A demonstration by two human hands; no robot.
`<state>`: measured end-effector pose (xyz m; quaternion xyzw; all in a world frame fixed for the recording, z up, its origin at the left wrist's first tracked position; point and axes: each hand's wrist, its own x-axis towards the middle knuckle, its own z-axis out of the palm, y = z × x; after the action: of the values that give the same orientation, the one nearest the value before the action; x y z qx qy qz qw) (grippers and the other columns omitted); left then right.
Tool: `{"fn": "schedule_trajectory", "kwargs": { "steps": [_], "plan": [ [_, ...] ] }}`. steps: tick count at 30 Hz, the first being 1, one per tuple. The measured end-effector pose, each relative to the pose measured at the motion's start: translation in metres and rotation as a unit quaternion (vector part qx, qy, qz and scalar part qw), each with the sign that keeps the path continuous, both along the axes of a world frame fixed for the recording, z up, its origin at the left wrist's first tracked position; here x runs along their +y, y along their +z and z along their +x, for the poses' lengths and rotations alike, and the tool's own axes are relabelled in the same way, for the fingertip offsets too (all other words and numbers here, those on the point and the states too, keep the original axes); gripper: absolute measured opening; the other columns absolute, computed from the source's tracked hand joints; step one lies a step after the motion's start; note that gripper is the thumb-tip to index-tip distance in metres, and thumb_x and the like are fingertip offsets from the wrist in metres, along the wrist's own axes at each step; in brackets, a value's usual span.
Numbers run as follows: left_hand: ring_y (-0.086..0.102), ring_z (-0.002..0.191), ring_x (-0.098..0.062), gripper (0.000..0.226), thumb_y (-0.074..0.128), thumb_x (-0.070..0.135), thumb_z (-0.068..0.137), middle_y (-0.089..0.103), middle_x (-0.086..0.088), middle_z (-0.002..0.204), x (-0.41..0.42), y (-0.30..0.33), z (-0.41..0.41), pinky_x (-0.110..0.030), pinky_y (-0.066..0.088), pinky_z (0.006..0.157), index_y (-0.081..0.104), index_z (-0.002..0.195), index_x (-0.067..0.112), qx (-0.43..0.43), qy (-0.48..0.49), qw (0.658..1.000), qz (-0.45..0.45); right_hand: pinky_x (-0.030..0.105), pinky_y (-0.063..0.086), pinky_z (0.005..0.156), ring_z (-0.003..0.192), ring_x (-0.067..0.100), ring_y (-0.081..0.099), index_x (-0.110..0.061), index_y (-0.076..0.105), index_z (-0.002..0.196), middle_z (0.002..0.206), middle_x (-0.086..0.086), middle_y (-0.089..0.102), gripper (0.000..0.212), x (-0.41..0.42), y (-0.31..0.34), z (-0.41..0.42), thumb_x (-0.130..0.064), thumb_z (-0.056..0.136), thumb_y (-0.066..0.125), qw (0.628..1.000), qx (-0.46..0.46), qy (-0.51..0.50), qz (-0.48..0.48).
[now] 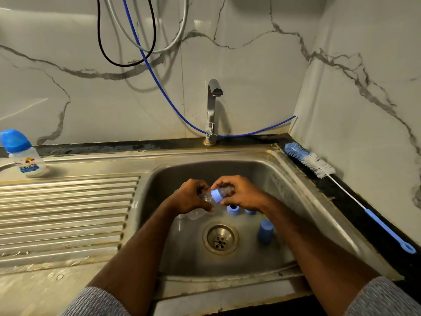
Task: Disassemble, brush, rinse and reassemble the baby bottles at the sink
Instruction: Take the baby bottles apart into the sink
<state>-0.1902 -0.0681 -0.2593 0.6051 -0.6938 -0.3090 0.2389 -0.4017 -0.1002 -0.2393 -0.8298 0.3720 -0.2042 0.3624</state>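
Over the sink [296, 185], just behind the drain [220, 238], you hold a clear bottle [206, 196] between both hands. Your left hand [190, 197] grips its body; your right hand [241, 192] curls around the teat end beside the blue ring [216, 195]. A second bottle [24, 153] stands far left of the sink; the brush [319, 166] lies right of it. A blue cap [265, 231] sits right of the drain.

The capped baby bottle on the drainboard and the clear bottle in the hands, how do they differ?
The capped baby bottle with a cartoon print stands upright on the drainboard; the clear bottle lies sideways over the steel sink, gripped by the left hand and right hand. The first wears a blue dome cap; the second shows no blue cap. Both have blue collars.
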Motion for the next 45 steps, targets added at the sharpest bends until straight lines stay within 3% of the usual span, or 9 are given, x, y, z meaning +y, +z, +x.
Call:
{"fn": "schedule_trajectory", "kwargs": {
  "steps": [3,8,16,24,29,34,38,43,45],
  "plan": [
    [0.066,0.093,-0.013,0.044,0.091,0.024,0.069,0.068,0.004,0.102,0.005,0.002,0.002,-0.031,0.057,0.083,0.064,0.103,0.028,-0.006,-0.015,1.0,0.002,0.027,0.056,0.092,0.11,0.01,0.064,-0.021,0.076,0.097,0.114,-0.007,0.066,0.037,-0.003,0.002,0.001,0.006,0.073,0.08,0.998,-0.067,-0.003,-0.018],
    [0.066,0.096,-0.009,0.044,0.089,0.016,0.068,0.069,0.007,0.101,0.014,0.005,0.014,-0.023,0.054,0.082,0.068,0.105,0.025,-0.02,0.042,0.999,-0.021,0.028,0.056,0.092,0.106,0.011,0.066,-0.024,0.076,0.088,0.112,-0.002,0.069,0.036,-0.008,0.0,-0.001,0.004,0.068,0.085,0.994,-0.096,-0.034,-0.043],
    [0.066,0.091,-0.015,0.042,0.091,0.013,0.064,0.068,0.001,0.097,0.037,0.005,0.035,-0.031,0.058,0.081,0.066,0.097,0.017,-0.025,0.122,0.992,-0.024,0.032,0.057,0.087,0.098,0.01,0.07,-0.023,0.077,0.087,0.101,-0.006,0.075,0.03,-0.016,-0.007,-0.01,0.001,0.07,0.085,0.998,-0.043,-0.048,-0.025],
    [0.061,0.1,-0.019,0.046,0.09,0.014,0.061,0.062,0.001,0.104,0.039,-0.001,0.036,-0.029,0.055,0.081,0.068,0.101,0.023,-0.206,0.095,0.973,0.041,0.017,0.051,0.078,0.094,0.001,0.067,-0.023,0.076,0.093,0.099,-0.012,0.073,0.027,-0.013,-0.006,-0.01,-0.005,0.074,0.085,1.0,0.023,-0.01,-0.017],
    [0.06,0.105,-0.019,0.056,0.094,0.014,0.06,0.062,-0.004,0.116,0.039,-0.006,0.038,-0.028,0.056,0.084,0.068,0.108,0.019,-0.241,0.086,0.962,0.092,0.019,0.055,0.076,0.088,-0.002,0.067,-0.021,0.077,0.093,0.101,-0.011,0.073,0.028,-0.011,-0.005,-0.009,-0.002,0.074,0.084,0.999,0.053,0.003,-0.003],
    [0.059,0.107,-0.023,0.06,0.097,0.015,0.056,0.058,-0.007,0.121,0.042,-0.008,0.037,-0.032,0.056,0.085,0.065,0.107,0.022,-0.26,0.082,0.956,0.107,0.036,0.06,0.07,0.066,-0.003,0.065,-0.018,0.077,0.094,0.098,-0.008,0.072,0.025,-0.006,-0.004,-0.007,0.0,0.076,0.082,0.998,0.061,0.007,0.015],
    [0.057,0.108,-0.022,0.063,0.097,0.018,0.058,0.054,-0.005,0.121,0.04,-0.01,0.037,-0.029,0.054,0.085,0.065,0.111,0.021,-0.254,0.088,0.958,0.103,0.04,0.061,0.074,0.078,0.007,0.068,-0.019,0.077,0.094,0.101,-0.007,0.071,0.026,-0.006,-0.003,-0.007,0.0,0.077,0.082,0.997,0.067,0.005,0.026],
    [0.059,0.098,-0.018,0.058,0.096,0.029,0.061,0.062,-0.001,0.106,0.038,-0.003,0.038,-0.031,0.055,0.086,0.066,0.109,0.018,-0.242,0.085,0.965,0.054,0.019,0.053,0.071,0.098,0.008,0.065,-0.025,0.068,0.099,0.104,-0.007,0.068,0.039,-0.004,-0.002,-0.005,-0.001,0.072,0.083,0.999,0.03,0.002,0.013],
    [0.06,0.09,-0.016,0.05,0.093,0.032,0.067,0.063,0.002,0.097,0.037,0.003,0.035,-0.03,0.055,0.083,0.067,0.107,0.016,-0.222,0.099,0.97,-0.002,0.024,0.056,0.076,0.099,0.01,0.065,-0.027,0.065,0.099,0.104,-0.006,0.067,0.041,-0.003,-0.003,-0.002,-0.005,0.071,0.086,1.0,0.004,-0.014,0.023]
  ]
}}
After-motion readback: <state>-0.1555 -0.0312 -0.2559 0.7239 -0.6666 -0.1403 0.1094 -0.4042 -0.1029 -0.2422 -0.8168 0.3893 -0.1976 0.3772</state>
